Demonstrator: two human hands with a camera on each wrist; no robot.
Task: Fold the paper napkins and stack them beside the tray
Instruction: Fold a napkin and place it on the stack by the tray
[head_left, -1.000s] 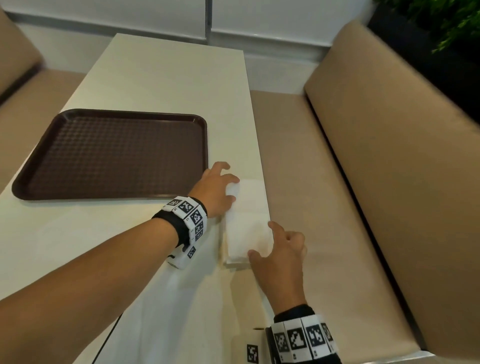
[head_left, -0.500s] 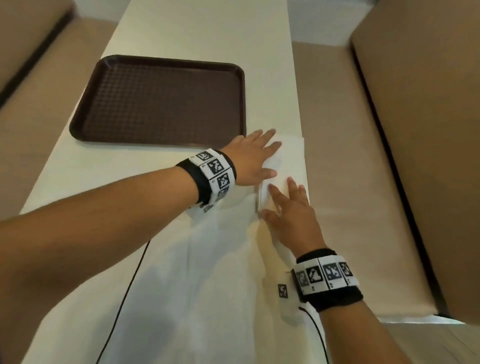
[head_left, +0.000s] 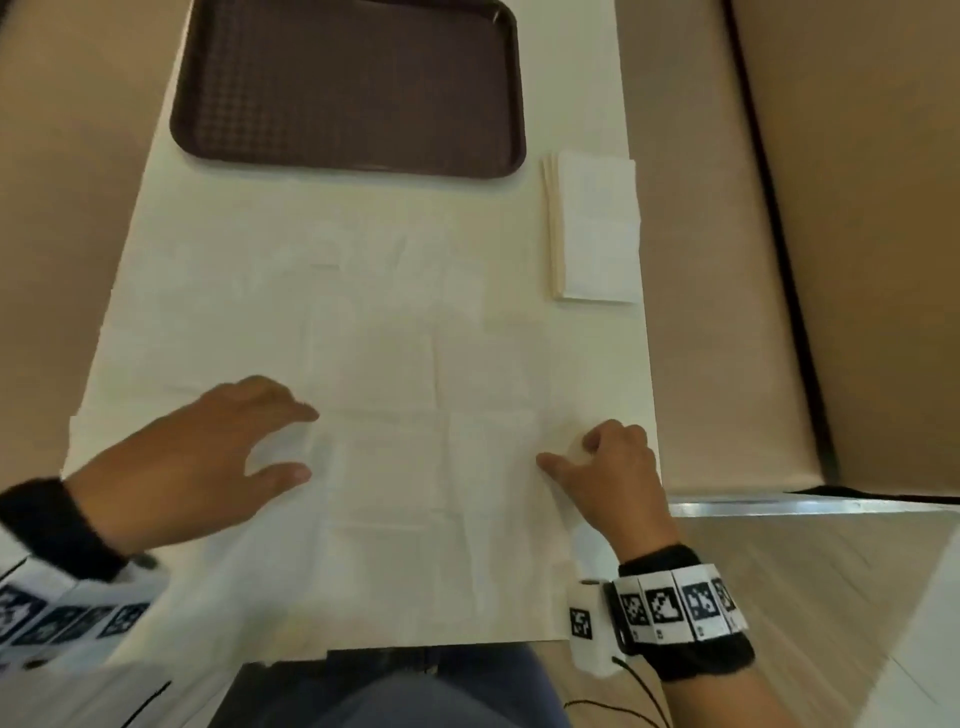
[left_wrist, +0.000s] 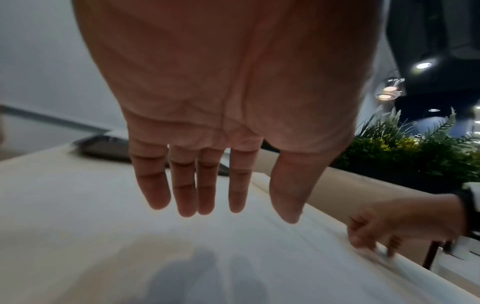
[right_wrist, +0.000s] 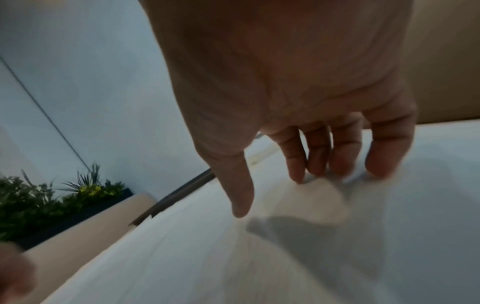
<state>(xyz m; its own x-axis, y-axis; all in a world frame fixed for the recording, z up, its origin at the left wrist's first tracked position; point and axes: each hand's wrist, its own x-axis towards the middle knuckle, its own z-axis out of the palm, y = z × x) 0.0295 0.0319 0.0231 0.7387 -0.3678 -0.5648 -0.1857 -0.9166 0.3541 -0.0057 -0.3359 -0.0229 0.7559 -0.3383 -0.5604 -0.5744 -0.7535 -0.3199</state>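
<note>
While a neat pile of folded napkins (head_left: 592, 226) already sits just right of the tray (head_left: 348, 88), near the desk (head_left: 218, 270) edge, this looks like the start of the next round: an unfolded napkin (head_left: 426, 467) lies spread flat close to the person, and both hands have come down on it.

The left hand (head_left: 208, 457) hovers over or rests lightly on the sheet's left edge with fingers (left_wrist: 187, 185) fairly straight and spread, gripping nothing as far as I can tell. The right hand (head_left: 608, 467) is at the right edge, fingers (right_wrist: 296, 156) curled down with the tips on the paper. It may be pinching up a bit of the edge, but it's too blurry to be sure, so I'd call that one undecided.

My guess for the next move: get a proper pinch on one edge, lift it and carry it across to meet the opposite edge, with the other hand pinning the sheet so it doesn't slide. Thin paper, so a light touch.

Orientation-wise, the open sheet is roughly square, with crease lines running across and away from the person. The finished pile is a narrow rectangle, long axis pointing away from the person, parallel to the desk's right edge.
</note>
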